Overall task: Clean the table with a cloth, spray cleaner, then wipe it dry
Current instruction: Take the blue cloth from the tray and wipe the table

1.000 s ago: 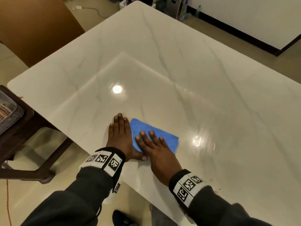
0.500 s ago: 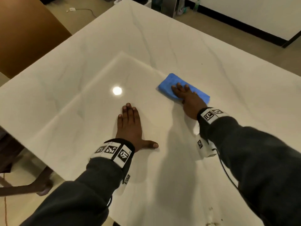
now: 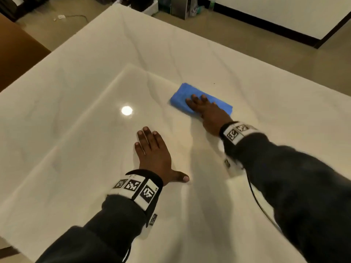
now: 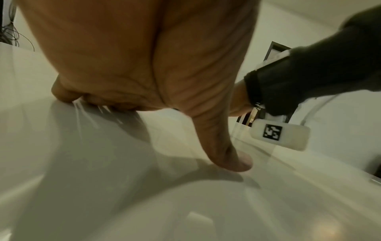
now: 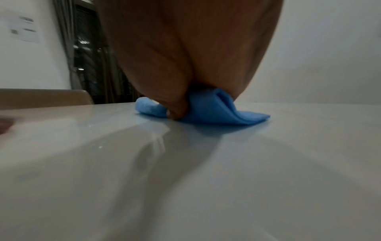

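Observation:
A folded blue cloth (image 3: 180,96) lies on the white marble table (image 3: 76,130), right of its middle. My right hand (image 3: 207,111) lies on the cloth, fingers stretched flat and pressing it down. In the right wrist view the cloth (image 5: 216,110) bulges up under the palm, with the thumb (image 5: 177,110) at its near edge. My left hand (image 3: 152,150) rests flat on the bare tabletop nearer to me, fingers together and thumb spread to the right. The left wrist view shows that thumb (image 4: 222,154) touching the surface. No spray bottle is in view.
A brown chair (image 3: 15,54) stands off the table's left side. Boxes and clutter (image 3: 178,6) sit on the floor beyond the far edge. A lamp reflection (image 3: 126,110) shines left of the cloth. A thin cable (image 3: 256,198) hangs from my right wrist.
My right hand slid the cloth from beside the left hand, near the front edge, away and to the right. The left hand stayed flat in place.

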